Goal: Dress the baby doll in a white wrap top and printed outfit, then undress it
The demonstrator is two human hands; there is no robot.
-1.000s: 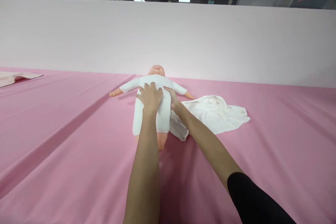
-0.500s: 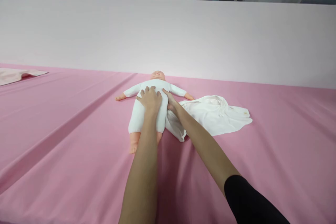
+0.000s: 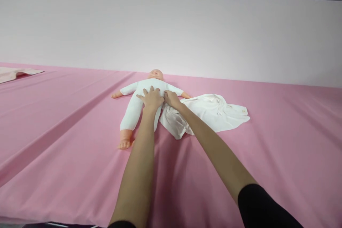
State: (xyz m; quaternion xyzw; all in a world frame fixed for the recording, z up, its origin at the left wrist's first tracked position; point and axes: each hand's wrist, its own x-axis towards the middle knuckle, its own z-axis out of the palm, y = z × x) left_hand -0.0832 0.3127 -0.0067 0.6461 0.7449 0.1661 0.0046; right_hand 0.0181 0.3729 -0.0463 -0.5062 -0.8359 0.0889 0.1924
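Observation:
A baby doll in a white romper lies on its back on the pink sheet, head toward the far wall, arms spread. My left hand lies flat on the doll's belly with fingers spread. My right hand rests beside it on the doll's right flank, fingers curled at the edge of a crumpled white garment that lies next to the doll. One bare doll foot sticks out toward me.
A pale pink wall panel runs behind the doll. A folded light pink cloth lies at the far left on the sheet. A long crease crosses the sheet on the left.
The doll's legs have swung to the left, so its body lies slanted. Both hands stayed on its torso and the right hand's fingers have curled.

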